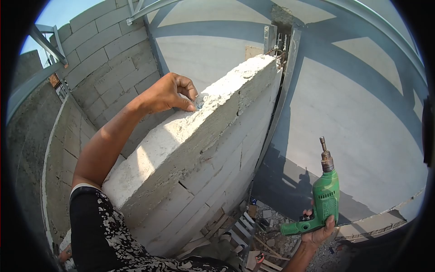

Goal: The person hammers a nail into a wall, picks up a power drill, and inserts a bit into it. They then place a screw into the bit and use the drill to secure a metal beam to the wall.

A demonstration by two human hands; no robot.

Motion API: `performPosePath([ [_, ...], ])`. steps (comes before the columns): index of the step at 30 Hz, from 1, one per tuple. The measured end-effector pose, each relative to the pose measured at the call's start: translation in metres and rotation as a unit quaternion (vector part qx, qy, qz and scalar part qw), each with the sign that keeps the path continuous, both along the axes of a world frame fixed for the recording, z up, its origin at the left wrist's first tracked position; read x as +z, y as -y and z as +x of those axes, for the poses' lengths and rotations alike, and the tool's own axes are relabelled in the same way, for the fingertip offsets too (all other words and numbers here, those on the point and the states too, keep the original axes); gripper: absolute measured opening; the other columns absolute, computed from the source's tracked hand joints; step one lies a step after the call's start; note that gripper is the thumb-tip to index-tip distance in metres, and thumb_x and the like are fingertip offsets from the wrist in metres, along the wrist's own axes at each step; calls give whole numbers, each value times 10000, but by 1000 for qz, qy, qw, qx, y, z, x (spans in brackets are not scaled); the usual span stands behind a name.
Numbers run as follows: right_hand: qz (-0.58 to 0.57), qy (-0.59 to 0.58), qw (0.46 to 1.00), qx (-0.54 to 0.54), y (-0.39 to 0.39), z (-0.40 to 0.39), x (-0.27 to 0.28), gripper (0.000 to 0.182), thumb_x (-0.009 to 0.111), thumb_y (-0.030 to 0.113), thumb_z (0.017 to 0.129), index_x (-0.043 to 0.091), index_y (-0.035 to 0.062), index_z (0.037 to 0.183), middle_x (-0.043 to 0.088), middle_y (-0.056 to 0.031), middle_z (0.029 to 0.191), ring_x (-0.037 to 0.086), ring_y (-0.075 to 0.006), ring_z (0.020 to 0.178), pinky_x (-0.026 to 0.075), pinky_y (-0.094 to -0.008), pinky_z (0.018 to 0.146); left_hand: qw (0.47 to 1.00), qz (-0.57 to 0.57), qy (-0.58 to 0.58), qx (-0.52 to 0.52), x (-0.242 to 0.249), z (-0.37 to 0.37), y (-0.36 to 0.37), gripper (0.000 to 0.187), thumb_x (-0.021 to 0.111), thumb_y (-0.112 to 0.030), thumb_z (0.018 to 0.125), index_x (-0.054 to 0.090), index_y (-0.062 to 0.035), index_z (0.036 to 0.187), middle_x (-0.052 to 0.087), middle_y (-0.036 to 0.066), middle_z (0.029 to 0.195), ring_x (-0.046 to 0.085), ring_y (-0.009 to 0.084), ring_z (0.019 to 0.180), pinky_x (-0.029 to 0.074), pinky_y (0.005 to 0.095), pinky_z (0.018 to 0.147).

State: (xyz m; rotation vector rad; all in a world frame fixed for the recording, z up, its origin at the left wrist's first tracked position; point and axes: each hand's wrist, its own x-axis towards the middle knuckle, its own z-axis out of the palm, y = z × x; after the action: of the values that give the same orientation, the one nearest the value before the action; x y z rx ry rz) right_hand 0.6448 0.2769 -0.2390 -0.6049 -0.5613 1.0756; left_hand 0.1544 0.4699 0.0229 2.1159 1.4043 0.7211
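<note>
My left hand [174, 94] is at the rough top of a block wall [158, 133], its thumb and fingers curled together close to the crumbly surface. Whatever lies between the fingertips is too small to make out. On the right, my right hand [319, 230] is wrapped round the handle of a green power drill [325, 199]. The drill stands upright in the view, with its chuck and a socket bit [322, 144] pointing up, away from the wall top.
Grey panels [353, 113] rise behind and to the right. A metal post [282, 95] with exposed rebar [281, 52] stands at the wall's far end. Rubble and wood pieces [267, 247] lie far below. Another block wall [106, 54] stands at the back left.
</note>
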Motion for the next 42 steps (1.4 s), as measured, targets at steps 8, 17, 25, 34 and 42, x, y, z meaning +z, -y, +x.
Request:
performPosePath([
  [8,3,6,999,36,3,-21,8,735,698,505,975,534,-38,1441,697,-301,1174,734,-302,812,624,-490,777,986,-62,151,23,2,-10,-4,145,884,-113,861,758,-55,906,766,67,874,712,152,831,572,305,829],
  [17,48,2,993,110,-8,-58,31,716,735,455,933,568,-81,1377,716,-271,1157,753,-322,812,630,-510,803,909,-79,409,6,18,21,17,137,752,-30,979,694,14,1096,763,169,1018,778,229,927,669,298,783],
  [25,101,-8,979,178,-21,-108,87,733,807,247,831,502,-134,1378,701,-291,1114,766,-356,855,687,-482,741,920,-85,380,-43,2,52,44,153,799,-58,948,706,13,1047,765,153,969,783,236,928,675,315,786],
  [34,100,11,977,188,-25,-129,90,772,822,258,792,502,-176,1344,708,-324,1067,778,-350,793,692,-454,719,919,-102,377,-50,-4,56,53,170,832,-87,924,727,11,1013,762,127,932,763,202,844,661,316,742],
  [42,102,11,976,190,-29,-135,90,781,810,274,786,499,-177,1341,700,-327,1082,774,-353,794,687,-459,709,910,-107,401,-29,-6,60,57,164,822,-78,936,723,28,1013,758,141,928,763,205,821,663,321,733],
])
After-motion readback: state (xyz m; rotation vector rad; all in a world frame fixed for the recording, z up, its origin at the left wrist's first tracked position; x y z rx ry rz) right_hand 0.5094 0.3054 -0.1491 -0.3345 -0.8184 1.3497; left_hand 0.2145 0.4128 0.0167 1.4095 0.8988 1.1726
